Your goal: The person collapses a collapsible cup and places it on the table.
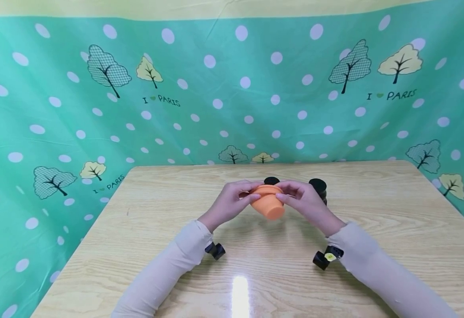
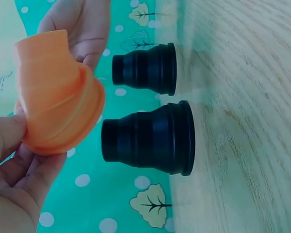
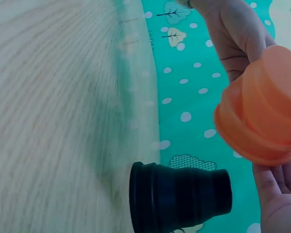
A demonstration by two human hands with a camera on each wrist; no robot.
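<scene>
An orange collapsible cup point(image 1: 269, 204) is held above the table between both hands, its narrow base tilted toward me and its wall partly folded in on one side. My left hand point(image 1: 229, 201) grips the rim from the left, thumb on the outer wall. From the other side my right hand point(image 1: 301, 201) pinches the rim, thumb pressed near the fold. In the left wrist view the ridged wall of the orange cup point(image 2: 53, 97) slants unevenly. Behind the hands, two black collapsible cups point(image 2: 148, 143) stand upside down, wide rims on the table.
The wooden table point(image 1: 144, 229) reaches back to a green dotted cloth point(image 1: 200, 88) hanging behind it. In the head view, one black cup point(image 1: 272, 180) shows just past the orange cup, and the other black cup point(image 1: 318, 187) is partly behind the right hand.
</scene>
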